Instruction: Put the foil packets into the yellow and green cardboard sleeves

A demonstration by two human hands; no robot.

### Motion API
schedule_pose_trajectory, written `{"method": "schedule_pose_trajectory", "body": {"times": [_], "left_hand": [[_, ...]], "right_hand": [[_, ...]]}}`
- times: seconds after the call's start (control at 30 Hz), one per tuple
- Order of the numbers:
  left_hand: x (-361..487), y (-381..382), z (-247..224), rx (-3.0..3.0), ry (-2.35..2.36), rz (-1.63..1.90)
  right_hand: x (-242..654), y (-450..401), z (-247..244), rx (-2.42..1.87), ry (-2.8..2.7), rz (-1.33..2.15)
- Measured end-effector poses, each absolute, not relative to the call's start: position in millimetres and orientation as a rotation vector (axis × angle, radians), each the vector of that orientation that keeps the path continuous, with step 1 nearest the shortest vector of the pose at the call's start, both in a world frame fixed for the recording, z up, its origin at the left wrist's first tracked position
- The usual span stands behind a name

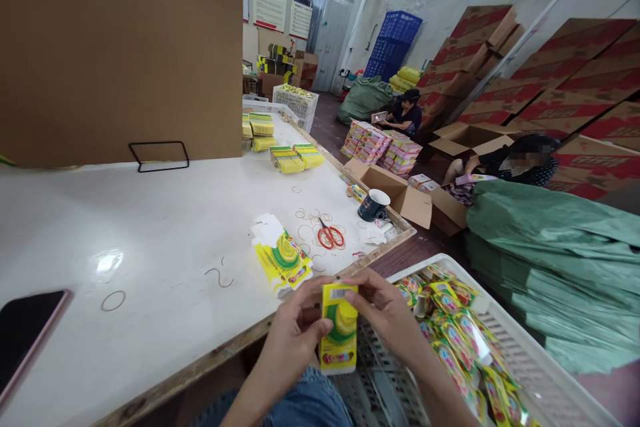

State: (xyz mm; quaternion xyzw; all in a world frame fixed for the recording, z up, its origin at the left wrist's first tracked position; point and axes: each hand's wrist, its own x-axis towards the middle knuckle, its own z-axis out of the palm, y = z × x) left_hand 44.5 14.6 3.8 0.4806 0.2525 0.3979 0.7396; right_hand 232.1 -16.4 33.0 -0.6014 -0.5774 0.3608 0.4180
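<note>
A small yellow and green box [340,340] stands upright between my hands, just off the table's front edge. My left hand [300,320] grips its left side, thumb across the front. At the box's top end, my right hand [383,300] pinches it with thumb and fingers. Beyond my left hand, flattened yellow cartons [285,257] lie in a small pile on the table. Close to my right forearm stands a white basket [545,373] holding many small colourful packets [455,333].
Red-handled scissors [330,235] lie among loose rubber bands on the white table [165,227]. A dark mug [373,205] stands by the right edge. A phone [30,333] lies at left. Stacked yellow cartons [297,157] sit farther back. Two people work beyond, near boxes and green sacks [555,267].
</note>
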Motion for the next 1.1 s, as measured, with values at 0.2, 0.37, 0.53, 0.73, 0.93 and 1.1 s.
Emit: {"method": "schedule_pose_trajectory", "body": {"times": [0.2, 0.37, 0.53, 0.73, 0.93, 1.1], "left_hand": [[30, 39, -17, 1.628, 1.128, 1.116], [26, 43, -40, 1.743, 1.125, 1.005], [23, 37, -37, 1.773, 1.036, 0.989], [22, 37, -26, 1.349, 1.091, 1.280], [23, 35, -10, 0.823, 0.654, 1.128], [19, 30, -7, 0.715, 0.481, 1.031]], "right_hand": [[317, -36, 55, -2.033, -1.594, -0.083], [249, 22, 9, -1.805, -1.483, 0.574], [195, 66, -30, -1.693, -1.406, 0.676], [200, 43, -20, -1.549, -1.215, 0.832], [174, 18, -16, -1.257, -0.855, 1.204], [164, 10, -8, -1.184, -0.907, 1.337]]}}
